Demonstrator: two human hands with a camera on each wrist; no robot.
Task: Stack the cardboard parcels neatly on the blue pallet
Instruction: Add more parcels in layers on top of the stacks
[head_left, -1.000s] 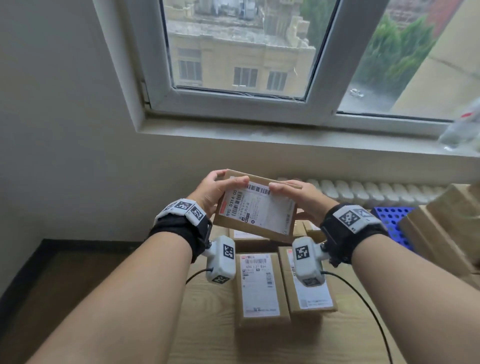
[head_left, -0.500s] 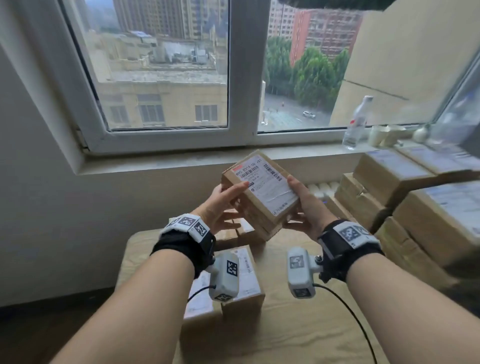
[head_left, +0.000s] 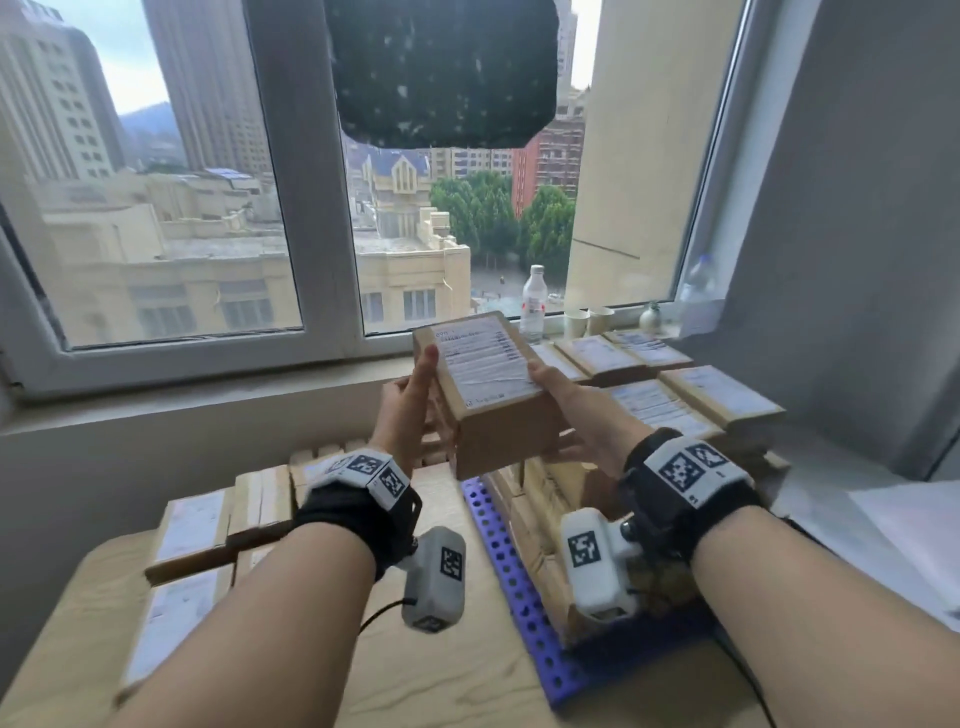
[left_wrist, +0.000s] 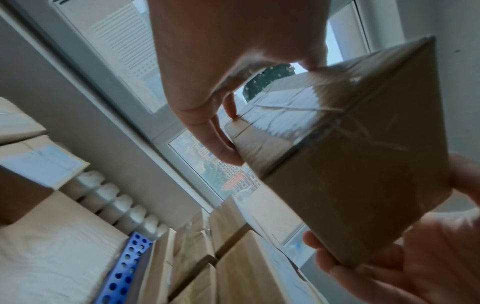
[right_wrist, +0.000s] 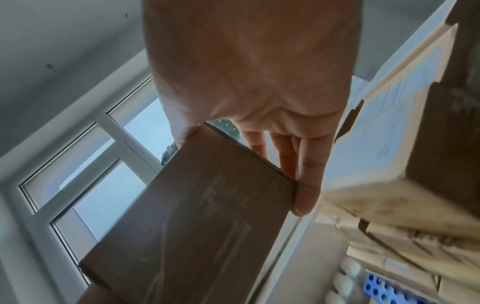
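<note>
Holding the tilted parcel (head_left: 491, 395) clamped between my left grip (head_left: 402, 415) and right grip (head_left: 582, 415), near the stack (head_left: 675, 395) on the blue pallet (head_left: 513, 587). I am risking a skewed landing that topples neighbours.

The right hand (right_wrist: 249, 82) reaches down from top centre and holds a brown parcel (right_wrist: 192, 226) at centre, fingers (right_wrist: 309, 170) along its right edge. A window (right_wrist: 85, 164) fills the left. Stacked parcels (right_wrist: 389, 144) rise at right above the blue pallet (right_wrist: 381, 288).

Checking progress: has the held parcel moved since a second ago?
Yes. The parcel has shifted right: from well left of the blue pallet to above its left edge.
</note>
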